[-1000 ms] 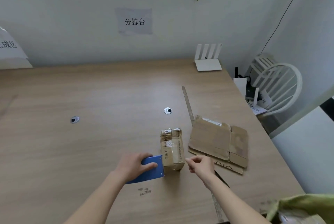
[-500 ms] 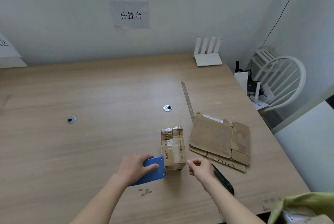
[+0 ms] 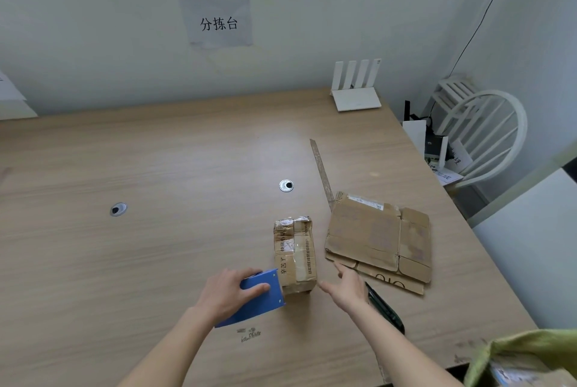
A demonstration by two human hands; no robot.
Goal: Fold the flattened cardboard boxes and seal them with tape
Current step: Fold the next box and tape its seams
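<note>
The left hand point(image 3: 229, 291) grips the blue tape dispenser point(image 3: 260, 297) against the near end of the folded box point(image 3: 295, 254), likely to lay tape. The right hand point(image 3: 345, 289), fingers spread and holding nothing, hovers at the box's 4 o'clock. The flattened boxes point(image 3: 379, 241) wait on the counter point(image 3: 156, 246) at its 3 o'clock.

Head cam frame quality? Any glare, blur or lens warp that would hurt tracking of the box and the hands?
Head view: soft, even light, faint shadows; pale sheen on the table, glare on the taped box. Wide-angle warp bows the table's far edge. Right hand slightly motion-blurred; left hand on the blue tape dispenser sharper. Wall sign legible.
</note>
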